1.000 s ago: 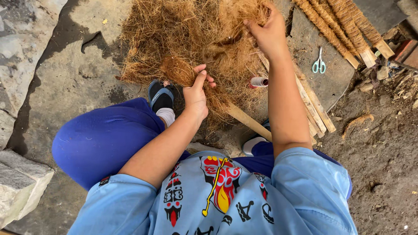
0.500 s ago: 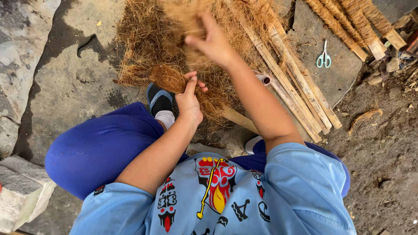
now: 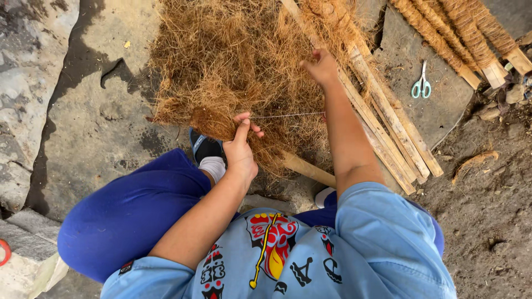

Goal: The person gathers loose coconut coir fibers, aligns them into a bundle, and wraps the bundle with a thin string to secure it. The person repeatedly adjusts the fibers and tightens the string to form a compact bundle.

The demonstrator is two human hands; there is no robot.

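A big heap of brown coconut fibre (image 3: 238, 66) lies on the stone floor in front of me. My left hand (image 3: 242, 147) pinches a small wad of that fibre (image 3: 208, 123) at the heap's near edge, thumb and fingers closed on it. My right hand (image 3: 321, 66) is raised over the heap's right side with its fingers closed. A thin taut string (image 3: 288, 115) runs from the left hand's fingers toward the right forearm. A wooden stick (image 3: 307, 169) pokes out from under the fibre near my knee.
Bare wooden sticks (image 3: 388, 127) lie diagonally right of the heap. Fibre-wrapped sticks (image 3: 460, 39) rest at the top right. Small scissors (image 3: 422, 83) with pale green handles lie on the stone slab (image 3: 443, 111). Loose dirt (image 3: 487, 210) is at the right, rough stone blocks (image 3: 27, 83) at the left.
My right hand has swung from the top of the heap toward the right and nearer, stretching the string tight. The left hand stayed on the wad of fibre.
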